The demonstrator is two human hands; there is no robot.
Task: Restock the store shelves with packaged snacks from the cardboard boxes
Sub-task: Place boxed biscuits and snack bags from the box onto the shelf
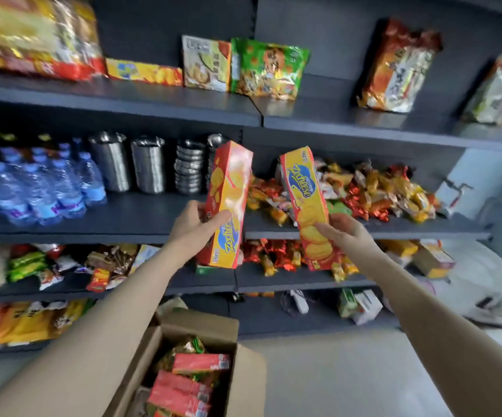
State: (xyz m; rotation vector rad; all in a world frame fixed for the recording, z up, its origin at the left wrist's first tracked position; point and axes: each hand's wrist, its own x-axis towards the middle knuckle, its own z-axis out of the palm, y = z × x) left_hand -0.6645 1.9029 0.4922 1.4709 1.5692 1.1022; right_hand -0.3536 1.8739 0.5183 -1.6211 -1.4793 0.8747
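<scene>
- Cookie boxes are in both hands, one long red and yellow box each, held up in front of the shelves.
- The left hand wraps its fingers and thumb around the lower part of the left cookie box.
- The right hand pinches the lower part of the right cookie box with thumb and fingers.
- Both boxes stand almost upright, long way up and down. The left box tips its top a bit to the right. The right box tips its top a bit to the left. Their printed fronts face the person.
- The top shelf lies above and farther away than both hands. One same-looking box lies flat there on its long side, between a big bag on its left and a pale box on its right.
- I think the boxes must go up and be turned flat to sit beside that one. The left hand is nearer to that spot.
- The cardboard box sits low and near, between the arms, open, with more red packs inside.
</scene>
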